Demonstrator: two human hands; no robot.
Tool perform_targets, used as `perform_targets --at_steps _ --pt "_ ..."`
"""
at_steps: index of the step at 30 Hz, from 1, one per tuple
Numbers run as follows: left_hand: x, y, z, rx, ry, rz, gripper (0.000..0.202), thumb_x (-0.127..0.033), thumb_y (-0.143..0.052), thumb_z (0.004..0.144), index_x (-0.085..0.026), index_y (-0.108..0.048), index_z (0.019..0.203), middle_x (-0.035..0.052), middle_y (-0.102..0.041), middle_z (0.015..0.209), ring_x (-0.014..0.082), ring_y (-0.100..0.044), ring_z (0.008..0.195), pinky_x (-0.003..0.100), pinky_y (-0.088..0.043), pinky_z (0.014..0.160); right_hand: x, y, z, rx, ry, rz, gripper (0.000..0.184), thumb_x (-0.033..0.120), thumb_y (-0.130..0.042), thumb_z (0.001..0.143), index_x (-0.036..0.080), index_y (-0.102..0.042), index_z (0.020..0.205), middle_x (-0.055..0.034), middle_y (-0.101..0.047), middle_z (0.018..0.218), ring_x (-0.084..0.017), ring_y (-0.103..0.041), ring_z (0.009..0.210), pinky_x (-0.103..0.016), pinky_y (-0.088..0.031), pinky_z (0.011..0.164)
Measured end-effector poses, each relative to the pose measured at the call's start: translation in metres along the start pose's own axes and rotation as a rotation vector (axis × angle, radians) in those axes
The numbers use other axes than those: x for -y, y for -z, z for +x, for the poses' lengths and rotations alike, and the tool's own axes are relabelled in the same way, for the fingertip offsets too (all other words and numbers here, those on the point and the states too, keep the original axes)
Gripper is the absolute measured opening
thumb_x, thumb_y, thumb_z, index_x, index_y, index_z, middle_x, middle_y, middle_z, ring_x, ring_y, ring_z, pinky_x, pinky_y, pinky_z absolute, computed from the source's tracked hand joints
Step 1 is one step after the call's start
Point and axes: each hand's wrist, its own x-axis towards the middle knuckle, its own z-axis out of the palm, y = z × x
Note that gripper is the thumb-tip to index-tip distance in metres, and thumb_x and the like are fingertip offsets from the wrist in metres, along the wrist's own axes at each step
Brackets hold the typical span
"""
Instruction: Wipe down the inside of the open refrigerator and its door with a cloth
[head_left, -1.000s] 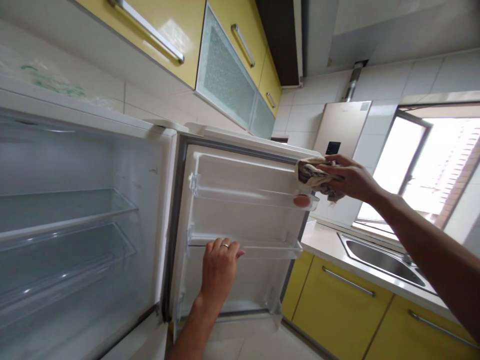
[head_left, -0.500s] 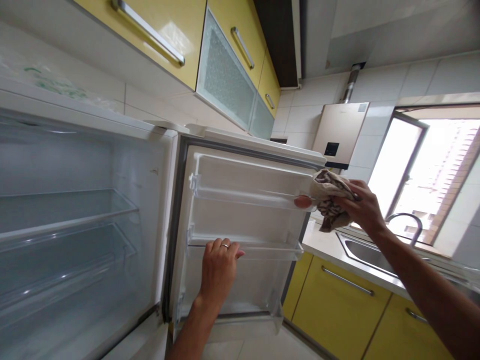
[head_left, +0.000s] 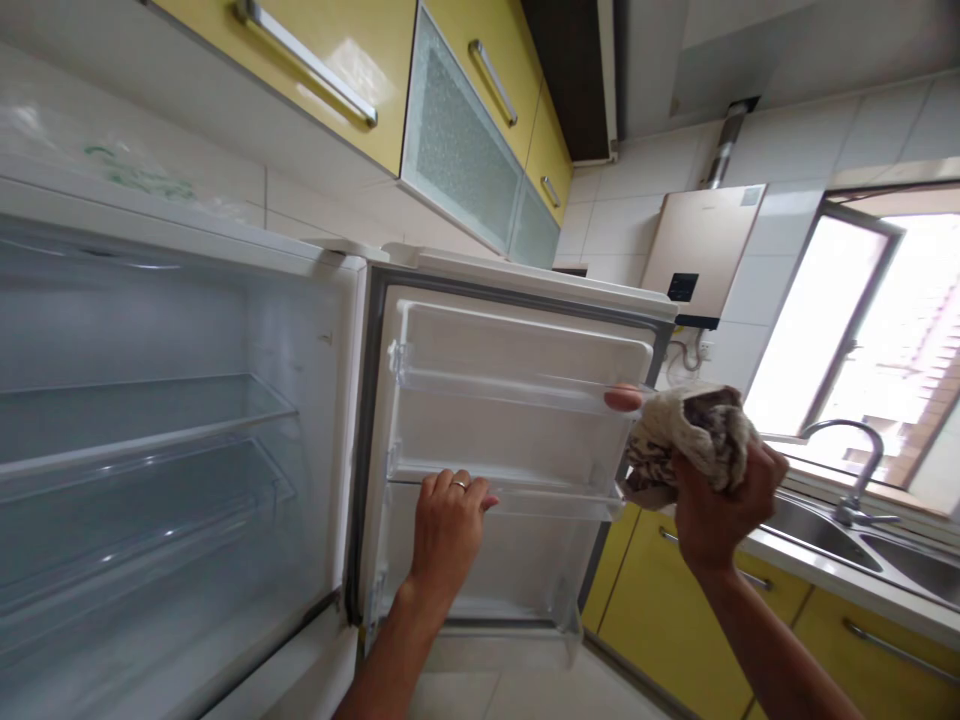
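Note:
The fridge door (head_left: 517, 275) stands open, with clear plastic shelves on its inner side. My left hand (head_left: 450, 525), a ring on one finger, is closed over the front edge of the middle door shelf (head_left: 555, 502). In my right hand (head_left: 724, 500) is a bunched-up cloth (head_left: 690, 440), cream with brown patterning, at the outer end of the upper door shelf (head_left: 510, 388). A smooth, reddish-brown, egg-like oval (head_left: 622, 398) shows at that same end, beside the cloth.
On the left is the open fridge compartment with glass shelves (head_left: 150, 410). Yellow wall cabinets (head_left: 322, 60) hang above. A sink (head_left: 817, 530) with a curved tap (head_left: 862, 450) is at the right, below a window (head_left: 817, 300). A water heater (head_left: 705, 250) hangs on the wall.
My right hand has drawn the cloth down and slightly away from the top outer corner of the door, turning as it moved. My left hand keeps its hold on the middle shelf. The view has shifted a little.

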Motion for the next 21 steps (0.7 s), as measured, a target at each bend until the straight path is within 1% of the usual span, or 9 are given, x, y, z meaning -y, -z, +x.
perform_targets --at_steps 3,6,9,11,12,15,17,19,21 --pt "-0.001 0.001 0.0 0.005 0.009 -0.012 0.008 -0.029 -0.067 0.093 -0.024 -0.069 0.087 0.0021 -0.07 0.084 0.0236 -0.061 0.088 0.039 -0.037 0.081 0.03 -0.004 -0.005 -0.012 0.091 0.005 0.042 0.045 -0.069 0.081 0.038 -0.066 0.122 -0.0131 -0.054 0.117 -0.042 -0.055 0.124 -0.062 -0.052 0.094" --pt "-0.002 0.001 -0.001 0.006 0.013 -0.004 0.008 -0.028 -0.065 0.094 -0.024 -0.068 0.088 0.002 -0.069 0.085 0.0231 -0.061 0.088 0.039 -0.037 0.081 0.06 -0.017 -0.005 0.074 0.17 -0.002 0.037 0.043 -0.067 0.083 0.035 -0.072 0.118 -0.0144 -0.049 0.119 -0.041 -0.054 0.125 -0.058 -0.056 0.091" --pt "-0.001 0.0 -0.001 -0.003 0.002 0.024 0.006 -0.029 -0.068 0.092 -0.024 -0.068 0.089 0.0013 -0.068 0.083 0.0229 -0.06 0.086 0.039 -0.038 0.081 0.089 -0.036 -0.008 0.083 0.392 0.013 0.024 0.038 -0.069 0.083 0.032 -0.078 0.104 -0.0144 -0.049 0.116 -0.038 -0.054 0.12 -0.056 -0.054 0.095" --pt "0.0 -0.002 -0.001 -0.016 -0.012 0.033 0.007 -0.029 -0.07 0.09 -0.023 -0.068 0.087 0.0011 -0.068 0.081 0.0231 -0.061 0.085 0.039 -0.039 0.081 0.11 -0.05 -0.012 0.061 0.587 0.022 0.018 0.032 -0.071 0.082 0.035 -0.08 0.098 -0.0125 -0.053 0.113 -0.035 -0.055 0.115 -0.055 -0.053 0.098" --pt "0.0 -0.003 -0.001 -0.022 -0.015 0.031 0.007 -0.029 -0.07 0.09 -0.023 -0.068 0.087 0.0012 -0.068 0.081 0.0233 -0.062 0.085 0.039 -0.04 0.081 0.122 -0.058 -0.015 0.053 0.682 0.03 0.019 0.03 -0.072 0.082 0.037 -0.08 0.098 -0.0112 -0.054 0.112 -0.032 -0.054 0.113 -0.053 -0.053 0.098" --pt "0.001 -0.007 -0.001 -0.036 0.005 0.005 0.007 -0.026 -0.071 0.089 -0.022 -0.071 0.083 0.003 -0.071 0.078 0.0246 -0.064 0.084 0.04 -0.043 0.078 0.159 -0.085 -0.023 -0.023 0.903 0.149 0.025 0.025 -0.074 0.083 0.041 -0.078 0.102 -0.0066 -0.06 0.111 -0.026 -0.053 0.112 -0.04 -0.053 0.095" --pt "0.001 -0.009 -0.001 -0.054 0.014 -0.026 0.007 -0.023 -0.07 0.089 -0.021 -0.074 0.084 0.005 -0.074 0.08 0.0261 -0.067 0.086 0.042 -0.046 0.08 0.184 -0.104 -0.026 -0.086 0.981 0.291 0.024 0.024 -0.074 0.085 0.038 -0.077 0.104 -0.0045 -0.062 0.113 -0.022 -0.052 0.112 -0.035 -0.049 0.096" --pt "0.001 -0.011 -0.001 -0.094 0.005 -0.05 0.008 -0.017 -0.068 0.089 -0.02 -0.076 0.09 0.0075 -0.077 0.088 0.0275 -0.069 0.091 0.044 -0.049 0.084 0.207 -0.121 -0.028 -0.085 1.033 0.414 0.021 0.023 -0.073 0.088 0.036 -0.076 0.105 -0.0032 -0.064 0.115 -0.021 -0.051 0.114 -0.033 -0.046 0.096" --pt "0.002 -0.013 -0.001 -0.145 -0.017 -0.063 0.019 -0.01 -0.063 0.089 -0.017 -0.076 0.101 0.0098 -0.078 0.096 0.0281 -0.07 0.096 0.045 -0.051 0.091 0.226 -0.134 -0.031 -0.031 1.075 0.499 0.018 0.024 -0.071 0.091 0.035 -0.076 0.104 -0.0024 -0.065 0.118 -0.02 -0.05 0.115 -0.032 -0.045 0.095"
